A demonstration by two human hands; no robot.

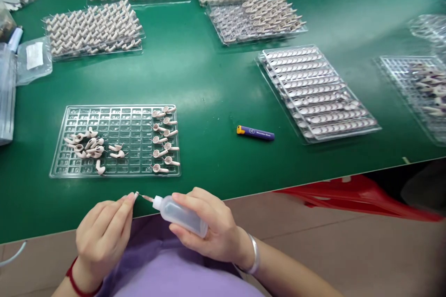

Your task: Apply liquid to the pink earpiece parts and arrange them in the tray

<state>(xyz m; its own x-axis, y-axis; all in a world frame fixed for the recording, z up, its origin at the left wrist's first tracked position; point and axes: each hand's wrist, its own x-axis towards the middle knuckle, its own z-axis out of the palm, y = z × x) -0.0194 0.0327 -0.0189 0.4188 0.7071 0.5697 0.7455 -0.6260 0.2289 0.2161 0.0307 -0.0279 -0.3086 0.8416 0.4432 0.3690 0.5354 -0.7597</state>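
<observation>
White part (136, 194) is pinched by L hand (103, 228); bottle (181, 213), gripped by R hand (218, 228), is pointed left, tip (147, 198) near part.

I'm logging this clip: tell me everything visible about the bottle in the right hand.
The bottle is small, translucent and cloudy, apparently plastic, with a white cap and a thin, needle-like tip, brownish near its base. Gripped by the right hand, it slants at the table's near edge, tip towards the small pale part in the left hand. Tip contact and fill level are unclear.
</observation>
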